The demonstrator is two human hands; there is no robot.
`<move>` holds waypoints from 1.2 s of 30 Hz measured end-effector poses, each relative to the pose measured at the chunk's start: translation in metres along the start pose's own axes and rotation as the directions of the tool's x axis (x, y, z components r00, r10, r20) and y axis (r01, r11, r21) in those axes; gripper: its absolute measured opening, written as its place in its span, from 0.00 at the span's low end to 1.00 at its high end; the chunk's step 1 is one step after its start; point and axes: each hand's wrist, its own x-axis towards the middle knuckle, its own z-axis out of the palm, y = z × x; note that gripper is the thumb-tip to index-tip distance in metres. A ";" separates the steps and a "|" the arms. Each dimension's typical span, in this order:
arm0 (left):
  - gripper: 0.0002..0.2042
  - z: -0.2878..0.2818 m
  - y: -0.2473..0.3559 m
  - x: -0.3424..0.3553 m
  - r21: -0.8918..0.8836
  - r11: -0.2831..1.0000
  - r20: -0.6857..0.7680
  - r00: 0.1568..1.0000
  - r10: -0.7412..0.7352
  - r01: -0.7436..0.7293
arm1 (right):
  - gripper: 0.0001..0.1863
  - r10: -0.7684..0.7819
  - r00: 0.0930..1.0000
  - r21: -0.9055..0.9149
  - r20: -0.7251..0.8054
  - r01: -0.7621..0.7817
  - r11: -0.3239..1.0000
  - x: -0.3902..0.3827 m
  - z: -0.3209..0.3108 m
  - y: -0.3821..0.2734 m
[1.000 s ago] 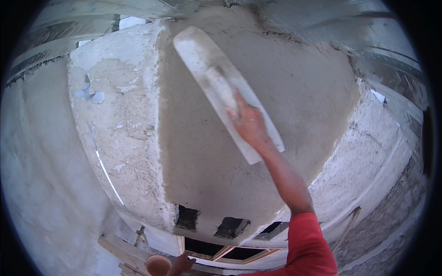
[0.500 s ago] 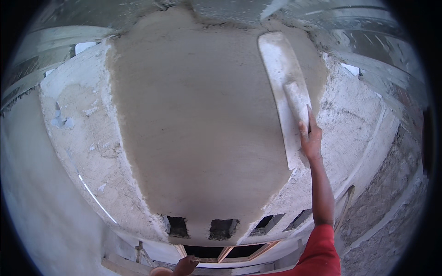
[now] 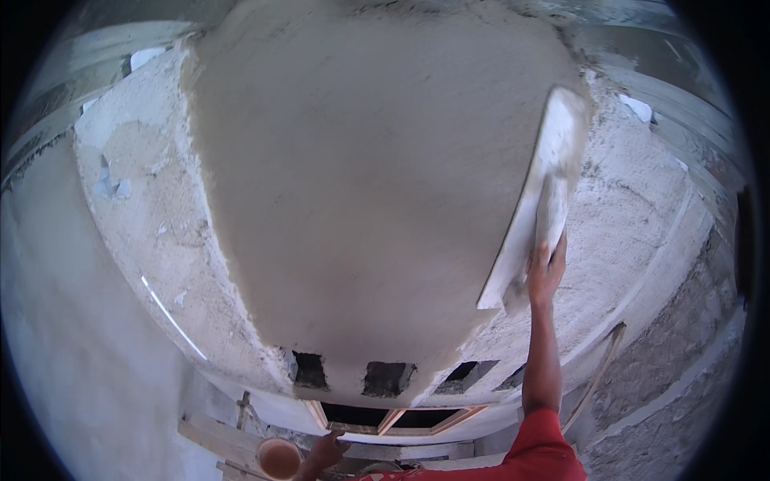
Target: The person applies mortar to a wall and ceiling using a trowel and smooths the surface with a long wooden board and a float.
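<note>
My right hand is closed around the handle of a long, whitish plastering float. The float's blade lies along the right edge of a wide band of smooth, wet grey plaster on the wall, its top leaning to the right. Low in the picture is my left hand, fingers partly stretched out and nothing seen in them. Beside it, to the left, stands a round container with a reddish-brown inside.
Rough, pale wall flanks the plaster on the left and right. Several square holes run in a row below it. Under these sits a wooden frame with dark openings. A wooden plank lies at lower left.
The float has tilted the other way, its top swinging right and down toward the plaster's right edge. My right hand has come lower. The round container shows more fully beside my left hand.
</note>
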 end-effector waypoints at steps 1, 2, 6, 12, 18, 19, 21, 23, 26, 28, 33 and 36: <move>0.24 0.005 -0.010 -0.001 -0.003 1.000 -0.040 0.999 0.005 -0.005 | 0.39 -0.114 0.992 -0.039 -0.057 0.112 0.993 -0.008 0.005 0.017; 0.25 0.008 -0.020 -0.005 -0.050 0.999 -0.031 0.999 -0.021 0.019 | 0.40 -0.168 0.984 -0.063 -0.064 0.165 0.984 -0.011 0.009 0.020; 0.26 0.003 -0.042 -0.022 0.016 0.989 0.036 0.989 -0.147 0.146 | 0.37 -0.212 0.977 -0.021 -0.010 0.212 0.977 -0.030 0.049 -0.009; 0.25 -0.006 -0.009 -0.023 -0.042 0.997 -0.061 0.996 -0.062 0.060 | 0.34 -0.175 0.823 0.010 0.540 0.202 0.979 -0.096 0.100 -0.005; 0.24 -0.004 -0.002 -0.042 -0.131 0.986 -0.088 0.989 -0.119 0.107 | 0.38 -0.356 0.428 0.140 0.831 0.457 0.878 -0.196 0.138 0.086; 0.24 -0.004 -0.004 -0.050 -0.124 0.983 -0.108 0.982 -0.153 0.139 | 0.39 -0.386 0.357 0.148 0.851 0.542 0.827 -0.208 0.139 0.102; 0.24 -0.001 -0.015 -0.061 -0.137 0.971 -0.117 0.970 -0.211 0.195 | 0.40 -0.405 0.257 0.176 0.877 0.613 0.770 -0.227 0.138 0.126; 0.25 0.006 -0.034 -0.070 -0.133 0.971 -0.136 0.967 -0.215 0.197 | 0.38 -0.305 0.209 0.150 0.929 0.540 0.828 -0.245 0.139 0.144; 0.24 0.004 -0.046 -0.081 -0.201 0.948 -0.136 0.951 -0.278 0.248 | 0.39 -0.371 0.224 0.224 0.901 0.494 0.840 -0.271 0.160 0.153; 0.24 0.005 -0.048 -0.087 -0.225 0.940 -0.156 0.942 -0.297 0.259 | 0.39 -0.379 0.184 0.238 0.907 0.519 0.821 -0.285 0.181 0.153; 0.23 0.006 -0.048 -0.094 -0.281 0.917 -0.220 0.911 -0.349 0.283 | 0.40 -0.326 0.104 0.227 0.939 0.524 0.821 -0.332 0.237 0.153; 0.22 0.006 -0.044 -0.095 -0.276 0.924 -0.272 0.900 -0.341 0.266 | 0.40 -0.312 0.079 0.198 0.947 0.621 0.759 -0.348 0.262 0.143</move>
